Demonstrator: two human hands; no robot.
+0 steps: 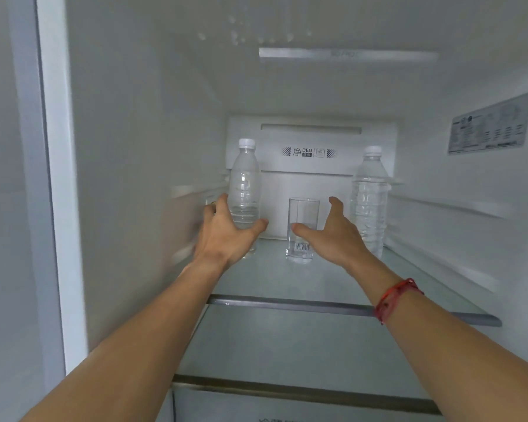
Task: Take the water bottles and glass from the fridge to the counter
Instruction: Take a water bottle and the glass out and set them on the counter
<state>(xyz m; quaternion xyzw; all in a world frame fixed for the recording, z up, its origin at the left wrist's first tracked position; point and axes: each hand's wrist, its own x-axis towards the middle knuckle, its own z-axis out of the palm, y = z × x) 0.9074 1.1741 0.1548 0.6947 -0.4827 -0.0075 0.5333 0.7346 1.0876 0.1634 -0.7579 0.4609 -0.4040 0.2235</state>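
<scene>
Fridge interior, glass shelf (287,284): left hand (226,233) spread round lower body of left water bottle (244,184), not yet clamped. Right hand (333,236) splayed between drinking glass (304,211) and right water bottle (369,202). Bottles likely light, thin-walled, crushable: take mid-body. Glass fragile.

On the fridge's glass shelf (287,278) three things stand in a row near the back. The drinking glass (303,220) is at 12 o'clock, the left water bottle (244,187) at 11 and the right water bottle (368,199) at 1. Behind them, on the back wall, sits the deodoriser panel (311,152). The left hand (226,233) is in front of the left bottle's lower part, with fingers at its 9 o'clock side and thumb at its 3. The right hand (333,233) lies between glass and right bottle, its thumb before the glass. A rating label (489,123) is on the wall at 2 o'clock, and a light strip (348,53) is overhead.
</scene>
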